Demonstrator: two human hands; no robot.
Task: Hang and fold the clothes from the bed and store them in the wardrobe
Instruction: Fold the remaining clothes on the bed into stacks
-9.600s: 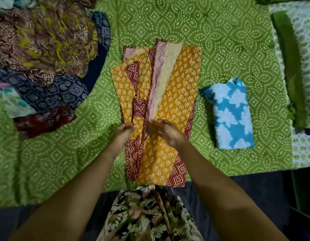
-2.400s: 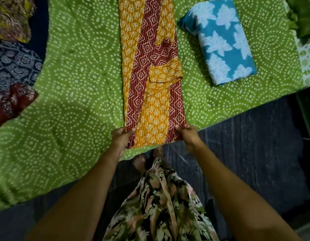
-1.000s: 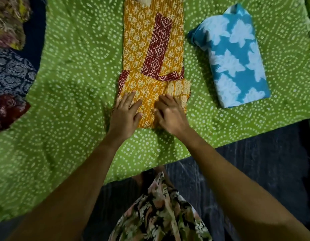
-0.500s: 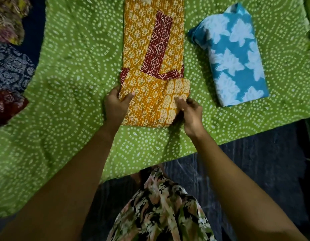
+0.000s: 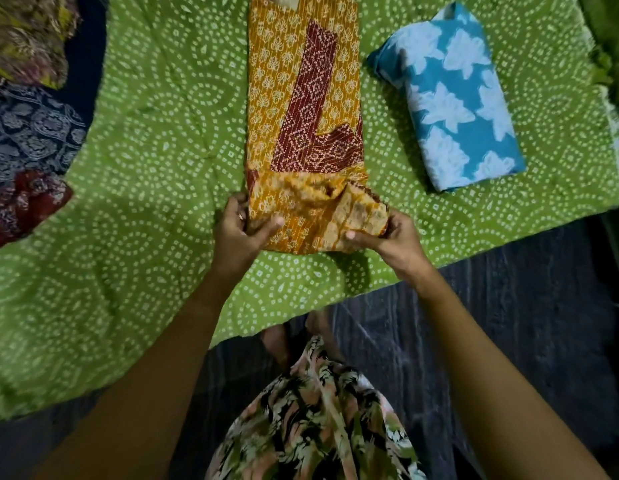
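An orange and maroon printed garment (image 5: 301,98) lies folded into a long strip on the green dotted bedspread (image 5: 145,150). My left hand (image 5: 240,232) grips its near left corner, thumb on top. My right hand (image 5: 387,237) pinches the near right corner, where the cloth bunches up and lifts off the bed. A folded blue garment with white flowers (image 5: 453,98) lies to the right of it.
A heap of unfolded dark and floral clothes (image 5: 27,109) sits at the left edge of the bed. Green cloth (image 5: 609,46) lies at the far right. The bed's near edge runs diagonally, with dark floor (image 5: 509,323) below it.
Both hands have closed on the garment's near end and raised it, so the fold is bunched and lifted rather than lying flat. Earlier I pressed it flat with open palms.
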